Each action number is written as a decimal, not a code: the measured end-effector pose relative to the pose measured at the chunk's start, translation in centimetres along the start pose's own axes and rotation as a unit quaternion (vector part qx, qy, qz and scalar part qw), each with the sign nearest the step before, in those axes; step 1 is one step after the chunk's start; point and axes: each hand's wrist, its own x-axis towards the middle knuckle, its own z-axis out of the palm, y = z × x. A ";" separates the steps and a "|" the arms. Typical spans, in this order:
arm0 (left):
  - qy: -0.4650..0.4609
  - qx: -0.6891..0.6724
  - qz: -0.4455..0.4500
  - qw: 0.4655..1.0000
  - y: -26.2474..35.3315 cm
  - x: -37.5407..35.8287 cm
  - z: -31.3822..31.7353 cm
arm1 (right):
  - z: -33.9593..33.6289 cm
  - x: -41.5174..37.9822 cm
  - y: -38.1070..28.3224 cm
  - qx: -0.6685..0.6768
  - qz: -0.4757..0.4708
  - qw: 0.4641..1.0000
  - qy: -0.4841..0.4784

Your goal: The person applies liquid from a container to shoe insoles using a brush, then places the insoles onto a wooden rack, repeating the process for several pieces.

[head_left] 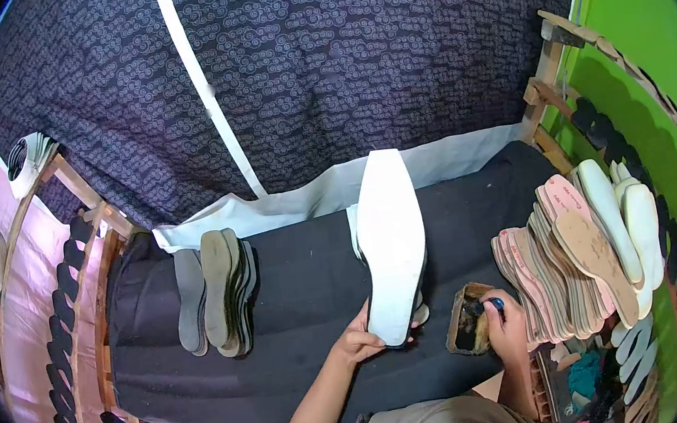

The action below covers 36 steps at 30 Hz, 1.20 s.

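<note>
My left hand (359,339) grips the near end of a long white insole (392,239), which is held up with its squared tip pointing away from me. A dark edge shows along the insole's underside, and part of another piece peeks out behind it. My right hand (508,330) is closed round a blue-handled brush (495,304) whose dark end reaches into a small open box (456,338). The box has a crusted tan rim and dark and yellowish matter inside. It stands on the black cloth, to the right of the insole.
On the black cloth (307,299), a stack of grey and brown insoles (218,292) lies left. Piles of pink and tan insoles (585,250) and white ones (641,227) lie right. Wooden racks with dark soles (68,326) flank both sides. Patterned fabric (379,56) hangs behind.
</note>
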 end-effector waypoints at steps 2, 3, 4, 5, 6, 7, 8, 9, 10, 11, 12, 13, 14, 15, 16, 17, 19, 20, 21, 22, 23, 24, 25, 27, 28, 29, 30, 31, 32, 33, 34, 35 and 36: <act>0.000 0.008 0.010 1.000 0.0 -0.2 0.0 | -0.4 0.0 -1.1 0.000 0.033 0.999 -0.016; 0.000 0.018 0.022 1.000 0.1 -0.2 0.1 | -0.5 0.1 -1.5 0.000 0.064 0.997 -0.031; 0.006 0.019 0.022 1.000 0.3 -0.1 0.5 | -0.5 0.1 -1.5 0.000 0.064 0.997 -0.031; 0.006 0.019 0.021 1.000 0.4 -0.3 0.2 | -0.4 0.0 -1.5 -0.004 0.058 0.998 -0.031; 0.010 0.021 0.012 1.000 0.6 -0.6 -0.3 | -0.4 0.0 -1.5 -0.008 0.051 0.998 -0.031; 0.013 0.024 0.004 1.000 0.7 -0.8 -0.7 | -0.3 0.0 -1.4 -0.008 0.051 0.998 -0.031; 0.022 0.024 0.006 0.999 0.6 -1.1 -1.0 | -0.3 -0.1 -1.3 -0.008 0.043 0.998 -0.034; 0.022 0.024 0.007 0.999 0.6 -1.1 -1.1 | -0.3 -0.1 -1.2 -0.007 0.036 0.999 -0.037; 0.019 0.069 -0.008 0.997 0.7 -1.1 -1.2 | -0.3 -0.1 -1.3 -0.007 0.035 0.999 -0.036; 0.016 0.114 -0.022 0.993 0.7 -1.1 -1.3 | -0.3 -0.1 -1.4 -0.005 0.039 0.999 -0.037; 0.015 0.114 -0.021 0.993 0.7 -0.9 -1.0 | -0.3 -0.1 -1.5 -0.003 0.042 0.998 -0.038; 0.020 0.116 -0.016 0.993 0.6 -0.8 -0.6 | -0.2 -0.2 -1.4 -0.004 0.041 0.998 -0.038; 0.024 0.119 -0.010 0.993 0.6 -0.7 0.0 | -0.1 -0.2 -1.2 0.000 0.026 0.999 -0.032; 0.022 0.119 -0.009 0.993 0.8 -0.5 0.8 | 0.0 -0.2 -1.1 0.004 0.009 1.000 -0.025; 0.026 0.133 -0.014 0.991 1.0 -0.3 1.7 | 0.0 -0.2 -1.1 0.002 0.007 1.000 -0.023; 0.030 0.146 -0.018 0.989 1.1 -0.1 2.1 | -0.1 -0.3 -1.1 0.001 0.019 0.999 -0.032; 0.037 0.155 -0.043 0.986 0.8 -0.3 0.7 | -0.1 -0.3 -1.3 -0.003 0.031 0.999 -0.042; 0.046 0.164 -0.068 0.983 0.6 -0.4 0.3 | 0.0 -0.4 -1.4 0.002 0.034 0.999 -0.041; 0.046 0.162 -0.068 0.983 0.6 -0.5 0.3 | 0.0 -0.4 -1.4 0.006 0.037 0.998 -0.040; 0.048 0.166 -0.074 0.982 0.6 -0.5 0.4 | 0.0 -0.5 -1.3 0.003 0.035 0.999 -0.041; 0.051 0.170 -0.079 0.981 0.6 -0.5 0.5 | 0.0 -0.5 -1.4 0.002 0.035 0.999 -0.041; 0.051 0.169 -0.078 0.981 0.5 -0.5 0.4 | 0.0 -0.5 -1.4 0.003 0.033 0.999 -0.041; 0.052 0.175 -0.073 0.980 0.4 -0.6 0.2 | 0.0 -0.5 -1.5 0.004 0.030 0.999 -0.041; 0.054 0.180 -0.068 0.980 0.4 -0.6 0.3 | 0.0 -0.5 -1.6 0.003 0.029 0.999 -0.041; 0.067 0.194 -0.067 0.976 0.5 -0.5 0.7 | 0.0 -0.5 -1.7 0.003 0.028 0.999 -0.041; 0.081 0.208 -0.066 0.972 0.7 -0.4 1.0 | -0.1 -0.5 -1.8 0.003 0.027 0.999 -0.042; 0.098 0.234 -0.065 0.965 0.9 -0.3 1.1 | -0.1 -0.5 -1.9 -0.005 0.026 0.999 -0.038; 0.099 0.234 -0.064 0.965 1.0 -0.2 0.9 | -0.1 -0.5 -1.9 -0.013 0.025 0.999 -0.034; 0.099 0.231 -0.058 0.966 1.0 -0.2 0.7 | -0.3 -0.6 -1.7 -0.013 0.025 0.999 -0.035; 0.100 0.228 -0.054 0.967 1.0 -0.1 0.5 | -0.5 -0.8 -1.2 -0.025 -0.011 1.000 -0.008; 0.109 0.217 -0.043 0.969 1.0 0.1 0.5 | -0.6 -1.0 -1.1 -0.037 -0.046 0.998 0.019; 0.111 0.215 -0.047 0.969 0.8 0.2 0.6 | -0.7 -1.0 -1.4 -0.035 -0.075 0.995 0.054; 0.126 0.193 -0.026 0.973 0.8 0.4 1.2 | -1.0 -1.2 -1.6 -0.047 -0.068 0.995 0.052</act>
